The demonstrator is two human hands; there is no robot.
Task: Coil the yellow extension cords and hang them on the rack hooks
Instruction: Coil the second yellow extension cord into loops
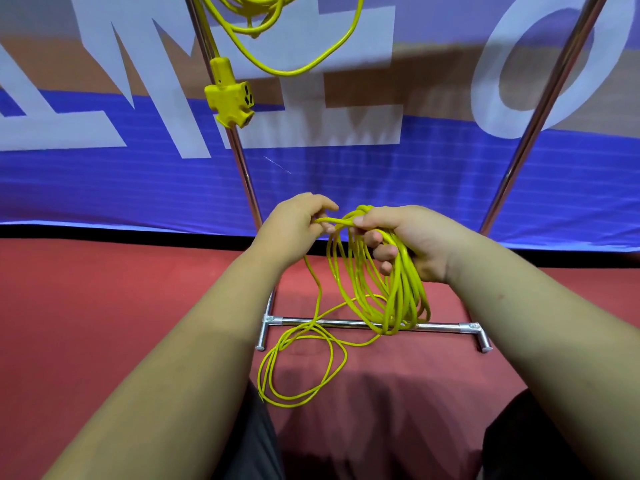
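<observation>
My right hand (403, 237) grips a bundle of several loops of yellow extension cord (388, 292) that hangs down in front of the rack's base bar. My left hand (298, 225) pinches a strand of the same cord just left of the bundle. Loose cord (301, 368) trails from my hands down to the red floor in a few slack loops. Another yellow cord (277, 36) hangs coiled from the top of the rack, its yellow triple-outlet end (230, 98) dangling beside the left pole.
The rack's two chrome poles (242, 168) (540, 109) rise from a chrome base bar (339, 323) on the red floor. A blue banner with large white letters (138, 188) hangs behind. My dark-trousered knees show at the bottom.
</observation>
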